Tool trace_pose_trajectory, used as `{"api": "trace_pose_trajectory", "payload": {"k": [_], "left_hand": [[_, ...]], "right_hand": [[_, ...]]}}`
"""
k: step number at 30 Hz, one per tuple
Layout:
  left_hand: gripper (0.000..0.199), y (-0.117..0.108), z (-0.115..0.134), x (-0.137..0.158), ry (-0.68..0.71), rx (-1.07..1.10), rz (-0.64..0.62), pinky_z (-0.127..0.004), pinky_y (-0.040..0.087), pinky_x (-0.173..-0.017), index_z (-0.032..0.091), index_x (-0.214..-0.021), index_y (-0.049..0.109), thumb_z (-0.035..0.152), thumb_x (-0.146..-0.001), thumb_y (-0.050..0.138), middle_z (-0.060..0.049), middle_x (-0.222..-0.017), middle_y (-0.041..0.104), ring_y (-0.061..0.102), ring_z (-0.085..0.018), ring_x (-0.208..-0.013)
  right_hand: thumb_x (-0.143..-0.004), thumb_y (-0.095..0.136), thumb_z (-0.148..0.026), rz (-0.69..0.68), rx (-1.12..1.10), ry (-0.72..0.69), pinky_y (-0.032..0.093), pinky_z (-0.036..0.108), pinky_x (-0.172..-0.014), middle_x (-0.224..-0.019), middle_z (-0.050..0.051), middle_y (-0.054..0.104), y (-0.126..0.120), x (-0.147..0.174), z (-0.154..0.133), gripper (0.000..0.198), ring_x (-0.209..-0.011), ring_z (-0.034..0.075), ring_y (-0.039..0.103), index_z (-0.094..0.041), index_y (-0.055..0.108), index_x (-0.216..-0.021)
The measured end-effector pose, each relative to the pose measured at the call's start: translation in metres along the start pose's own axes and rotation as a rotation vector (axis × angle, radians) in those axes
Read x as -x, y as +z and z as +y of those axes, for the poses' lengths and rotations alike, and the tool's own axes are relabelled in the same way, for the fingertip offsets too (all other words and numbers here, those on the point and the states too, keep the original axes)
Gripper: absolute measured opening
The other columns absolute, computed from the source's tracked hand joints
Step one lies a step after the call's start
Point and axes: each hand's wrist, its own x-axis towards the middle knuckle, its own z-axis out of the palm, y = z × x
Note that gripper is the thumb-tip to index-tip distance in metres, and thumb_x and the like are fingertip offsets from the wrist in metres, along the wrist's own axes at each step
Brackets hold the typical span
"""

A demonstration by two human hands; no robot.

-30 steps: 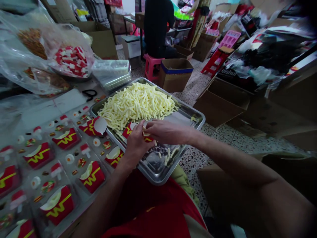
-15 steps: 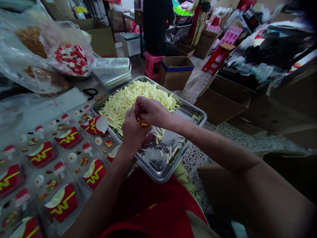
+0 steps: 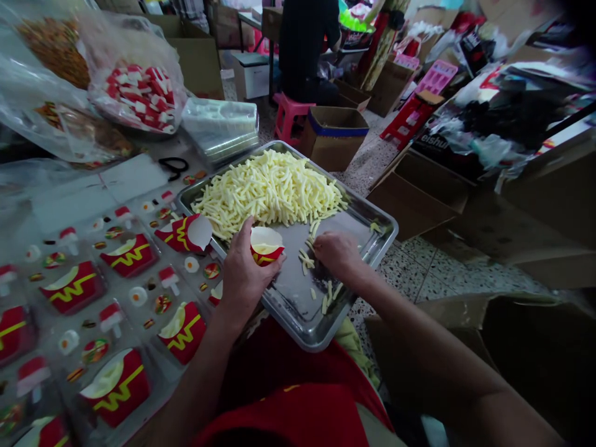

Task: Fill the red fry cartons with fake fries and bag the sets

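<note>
Tray (image 3: 295,298) sticks (image 3: 272,189) remained at twelve o'clock, packed cartons (image 3: 118,388) at eight. Left hand (image 3: 246,268) held another carton (image 3: 267,246); right hand (image 3: 338,253), grip unclear.

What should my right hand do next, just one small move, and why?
I'd probably have your right hand gather a few of the loose pale sticks beside its fingers. It is down by them at the tray, while your left hand holds a red carton with its mouth open and no sticks poking above the rim.
</note>
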Motion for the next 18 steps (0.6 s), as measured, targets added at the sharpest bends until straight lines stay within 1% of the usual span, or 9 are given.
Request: {"api": "trace_pose_trajectory", "payload": {"k": [2,4,7,10,12,14,18], "left_hand": [[0.088,-0.003,-0.002,0.003,0.003,-0.014,-0.002,-0.045,0.046,-0.108,0.015,-0.146,0.043,0.033,-0.069,0.084,-0.017,-0.139,0.058,0.057,-0.032,-0.128],[0.088,-0.004,-0.003,0.008,0.008,-0.017,-0.005,-0.045,0.047,-0.107,0.017,-0.145,0.044,0.032,-0.068,0.084,-0.017,-0.137,0.059,0.059,-0.032,-0.126],[0.089,-0.004,-0.005,0.014,0.028,-0.006,-0.005,-0.044,0.047,-0.107,0.019,-0.145,0.044,0.032,-0.068,0.085,-0.016,-0.136,0.060,0.059,-0.031,-0.125],[0.089,-0.008,-0.007,0.017,0.035,-0.008,0.012,-0.044,0.047,-0.108,0.019,-0.146,0.043,0.034,-0.069,0.085,-0.015,-0.137,0.060,0.059,-0.031,-0.126],[0.089,-0.013,-0.008,0.018,0.032,-0.023,0.013,-0.045,0.048,-0.107,0.020,-0.146,0.043,0.034,-0.069,0.085,-0.015,-0.137,0.060,0.059,-0.032,-0.125],[0.088,-0.018,-0.007,0.019,0.022,-0.040,0.011,-0.045,0.048,-0.106,0.020,-0.145,0.044,0.034,-0.069,0.085,-0.015,-0.136,0.060,0.060,-0.032,-0.124],[0.088,-0.024,-0.004,0.021,-0.007,-0.072,0.004,-0.046,0.049,-0.105,0.019,-0.144,0.046,0.034,-0.067,0.086,-0.016,-0.137,0.060,0.060,-0.034,-0.124]], "right_hand": [[-0.084,0.056,-0.016,0.028,0.000,-0.017,0.043,0.031,-0.064,-0.092,0.015,0.075,0.001,-0.001,0.000,0.023,-0.081,0.025,0.068,-0.018,0.078,-0.089],[-0.085,0.056,-0.015,0.049,-0.026,-0.049,0.045,0.030,-0.068,-0.094,0.013,0.075,0.000,0.000,0.007,0.023,-0.084,0.024,0.068,-0.019,0.078,-0.093],[-0.086,0.058,-0.017,0.032,-0.141,-0.144,0.046,0.028,-0.074,-0.095,0.006,0.076,-0.006,0.002,0.022,0.024,-0.086,0.020,0.068,-0.023,0.079,-0.095],[-0.087,0.060,-0.017,0.069,-0.245,-0.219,0.046,0.027,-0.076,-0.096,0.004,0.076,-0.013,0.007,0.029,0.023,-0.085,0.018,0.068,-0.023,0.079,-0.097],[-0.087,0.062,-0.019,0.122,-0.248,-0.215,0.045,0.027,-0.073,-0.094,0.004,0.076,-0.015,0.012,0.026,0.021,-0.081,0.018,0.067,-0.023,0.079,-0.098],[-0.089,0.060,-0.022,0.166,-0.215,-0.181,0.044,0.028,-0.070,-0.092,0.005,0.075,-0.014,0.018,0.020,0.020,-0.079,0.019,0.067,-0.022,0.079,-0.097],[-0.090,0.058,-0.022,0.201,-0.198,-0.100,0.042,0.028,-0.069,-0.094,0.005,0.075,-0.009,0.024,0.012,0.022,-0.083,0.020,0.067,-0.022,0.079,-0.096]]}}
